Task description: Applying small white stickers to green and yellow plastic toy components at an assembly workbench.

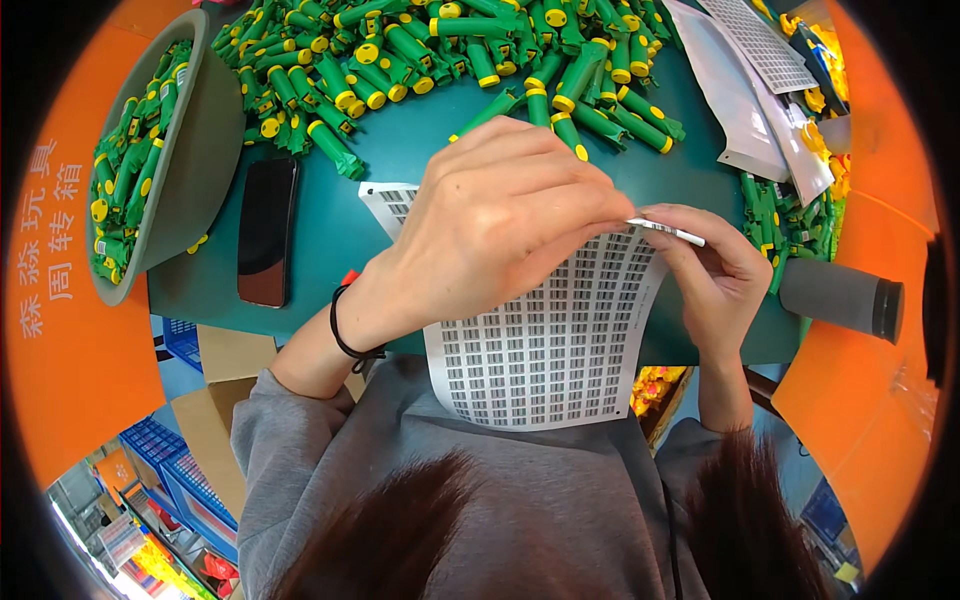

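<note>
A white sheet of small barcode labels [530, 365] slants up in front of my body, its upper part partly hidden by my left hand. My left hand [500, 215], with a black band at the wrist, reaches across it. Its thumb and fingertips are pinched together at the sheet's upper right; whatever lies between them is too small to see. My right hand [715, 275] is closed at the same corner. A narrow white roll with dark marks [680, 234] lies along its thumb and finger; it looks like the sheet's curled edge, but I cannot be sure.
Green tubes with yellow ends [400, 50] are heaped across the far side of the table [215, 270]. A grey-green basin [205, 170] at left holds more. A black phone [268, 232], a grey cylinder [840, 298] and more label sheets [735, 100] lie around. Orange crates [80, 300] flank the table.
</note>
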Action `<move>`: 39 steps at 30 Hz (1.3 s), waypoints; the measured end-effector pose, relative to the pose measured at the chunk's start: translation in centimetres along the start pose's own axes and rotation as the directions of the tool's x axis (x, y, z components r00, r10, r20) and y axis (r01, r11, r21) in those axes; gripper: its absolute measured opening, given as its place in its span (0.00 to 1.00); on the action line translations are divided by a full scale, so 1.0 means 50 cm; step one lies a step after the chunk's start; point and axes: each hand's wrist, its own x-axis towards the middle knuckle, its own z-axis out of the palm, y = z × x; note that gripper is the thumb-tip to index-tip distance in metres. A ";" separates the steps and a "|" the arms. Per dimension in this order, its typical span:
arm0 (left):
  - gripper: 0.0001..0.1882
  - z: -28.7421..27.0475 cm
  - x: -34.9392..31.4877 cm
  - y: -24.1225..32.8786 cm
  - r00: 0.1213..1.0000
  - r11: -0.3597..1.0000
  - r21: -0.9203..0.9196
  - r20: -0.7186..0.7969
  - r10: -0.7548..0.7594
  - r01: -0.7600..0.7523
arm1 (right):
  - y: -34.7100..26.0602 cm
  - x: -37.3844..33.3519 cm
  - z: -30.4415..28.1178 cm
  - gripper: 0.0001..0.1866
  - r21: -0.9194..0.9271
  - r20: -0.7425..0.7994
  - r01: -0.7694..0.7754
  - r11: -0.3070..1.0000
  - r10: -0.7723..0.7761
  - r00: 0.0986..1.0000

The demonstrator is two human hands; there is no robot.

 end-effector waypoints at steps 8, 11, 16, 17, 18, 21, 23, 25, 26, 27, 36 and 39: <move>0.10 -0.001 0.000 0.008 1.000 1.000 0.021 0.002 -0.022 0.022 | 0.006 0.006 -0.007 0.07 -0.102 0.012 0.109 0.989 -0.109 0.994; 0.10 -0.002 0.001 0.005 0.997 0.997 -0.022 0.021 -0.074 0.074 | 0.010 0.008 -0.002 0.06 -0.191 -0.011 0.202 0.961 -0.208 0.978; 0.08 -0.001 0.004 0.005 0.999 0.999 0.043 -0.035 -0.018 0.019 | -0.014 0.013 0.015 0.06 0.192 -0.116 -0.019 0.981 0.041 0.992; 0.08 -0.003 0.005 0.007 0.999 0.999 0.043 -0.035 -0.016 0.018 | -0.009 0.016 0.007 0.07 0.212 -0.050 -0.022 0.977 0.033 0.998; 0.09 -0.006 0.006 0.009 1.000 0.999 0.046 -0.025 -0.018 0.019 | -0.005 0.017 0.000 0.09 0.232 0.017 -0.027 0.972 0.023 1.000; 0.10 -0.011 0.007 0.017 0.997 0.996 0.043 0.005 -0.080 0.080 | 0.002 0.010 -0.013 0.09 0.030 0.050 -0.030 0.999 0.029 0.998; 0.10 -0.014 0.010 0.026 0.990 0.990 0.036 0.028 -0.141 0.140 | 0.013 0.005 -0.015 0.11 -0.068 0.101 0.119 0.991 -0.111 0.989; 0.12 -0.015 0.014 0.033 0.982 0.983 -0.017 0.045 -0.184 0.185 | 0.013 0.005 -0.006 0.14 -0.157 0.163 0.268 0.950 -0.243 0.956; 0.12 -0.016 0.015 0.032 0.982 0.983 -0.016 0.045 -0.185 0.185 | 0.005 0.006 0.012 0.17 -0.005 0.045 0.118 0.993 -0.118 0.992; 0.12 -0.017 0.017 0.028 0.987 0.987 -0.019 0.020 -0.157 0.157 | -0.002 0.008 0.021 0.21 0.163 -0.052 -0.021 0.986 0.030 0.998; 0.13 -0.013 0.021 0.026 0.982 0.980 -0.072 -0.017 -0.187 0.185 | 0.018 -0.001 0.013 0.18 0.023 -0.101 0.180 0.983 -0.176 0.979; 0.13 -0.008 0.019 0.025 0.986 0.983 -0.082 -0.034 -0.166 0.163 | 0.013 -0.002 0.011 0.17 0.110 -0.013 0.191 0.975 -0.191 0.982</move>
